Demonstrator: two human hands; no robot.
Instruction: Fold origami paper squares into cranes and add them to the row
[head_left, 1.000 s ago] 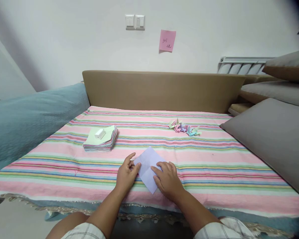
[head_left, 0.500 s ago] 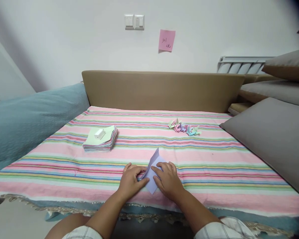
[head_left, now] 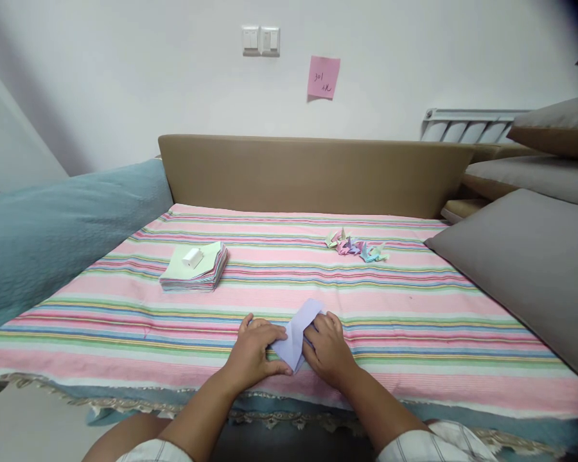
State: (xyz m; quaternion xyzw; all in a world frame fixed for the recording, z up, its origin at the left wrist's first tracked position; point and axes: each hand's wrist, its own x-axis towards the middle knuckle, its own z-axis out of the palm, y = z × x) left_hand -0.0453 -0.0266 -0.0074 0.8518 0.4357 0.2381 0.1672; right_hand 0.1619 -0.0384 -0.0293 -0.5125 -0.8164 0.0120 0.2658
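Observation:
A sheet of purple origami paper (head_left: 295, 333) lies on the striped cloth near the front edge, one flap bent over and partly raised. My left hand (head_left: 257, 350) grips its left side, with the thumb at the bottom corner and the fingers along the flap. From the right, my right hand (head_left: 328, 346) holds the sheet, its fingertips partly hidden under the bent flap. Farther back on the right sits a row of small folded paper cranes (head_left: 356, 246) in several pastel colours.
A stack of coloured paper (head_left: 197, 276) stands at the left with a white charger-like block (head_left: 192, 258) on top. Grey cushions (head_left: 520, 256) pile up on the right. A blue-covered armrest (head_left: 77, 224) bounds the left, and a brown backrest (head_left: 313, 176) the back.
The purple paper's left flap has swung over to the right, across the sheet. My left thumb has moved down to the bottom corner; my right fingers are now partly under the flap.

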